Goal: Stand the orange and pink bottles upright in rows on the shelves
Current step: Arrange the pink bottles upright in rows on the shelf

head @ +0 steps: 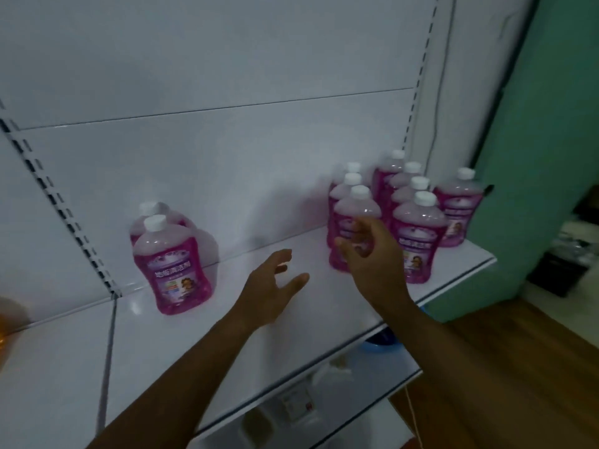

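Several pink bottles with white caps stand upright in rows at the right end of the white shelf (pixel 227 345). The nearest of them (pixel 355 215) is just behind my right hand (pixel 369 251), whose fingers are spread and loosely bent, holding nothing. Another pink bottle (pixel 176 267) stands alone to the left, with a second one (pixel 152 212) behind it. My left hand (pixel 272 286) hovers over the bare middle of the shelf, fingers relaxed and empty. An orange bottle (pixel 8 325) shows blurred at the far left edge.
The shelf's white back panel rises behind the bottles, with slotted uprights at left and right. A lower shelf (pixel 372 374) sticks out beneath, with a blue object (pixel 382 343) under the upper one. A green wall and wooden floor lie to the right.
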The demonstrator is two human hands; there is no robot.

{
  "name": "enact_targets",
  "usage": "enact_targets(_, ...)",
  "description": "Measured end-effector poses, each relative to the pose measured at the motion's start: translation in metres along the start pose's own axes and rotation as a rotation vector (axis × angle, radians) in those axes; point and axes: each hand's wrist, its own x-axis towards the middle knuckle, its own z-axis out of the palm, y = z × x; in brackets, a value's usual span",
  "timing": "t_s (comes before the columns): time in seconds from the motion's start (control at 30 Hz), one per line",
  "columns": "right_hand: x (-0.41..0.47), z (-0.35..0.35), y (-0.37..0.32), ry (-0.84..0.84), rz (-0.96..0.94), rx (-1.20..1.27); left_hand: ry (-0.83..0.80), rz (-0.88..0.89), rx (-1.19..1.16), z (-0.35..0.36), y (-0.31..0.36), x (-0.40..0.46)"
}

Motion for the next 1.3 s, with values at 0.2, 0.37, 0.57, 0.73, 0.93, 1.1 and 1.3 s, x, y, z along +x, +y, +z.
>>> enact_targets(0.2,0.018,-0.035,0.014,-0.071,0.018,-0.200,-0.116,-0.029,-0.075,0.046,0.020,0.052)
enact_targets(0.37,0.033,-0.025,0.016,-0.137,0.048,-0.225,-0.194,-0.018,-0.091,0.069,0.018,0.073)
enact_targets(0.57,0.042,-0.016,0.022,-0.123,0.005,-0.308,-0.125,-0.019,-0.035,0.073,0.020,0.079)
enact_targets(0.73,0.044,-0.008,0.015,-0.132,-0.052,-0.296,-0.071,-0.026,-0.053,0.056,0.017,0.054)
enact_targets(0.93,0.047,0.028,-0.006,-0.356,-0.102,-0.074,0.128,-0.067,0.021,0.022,0.002,0.020)
enact_targets(1.1,0.056,0.079,-0.021,-0.457,-0.136,0.017,0.325,-0.018,-0.037,-0.003,-0.011,0.005)
enact_targets(1.3,0.065,0.122,-0.035,-0.529,-0.102,0.156,0.442,-0.035,-0.388,-0.014,-0.016,0.009)
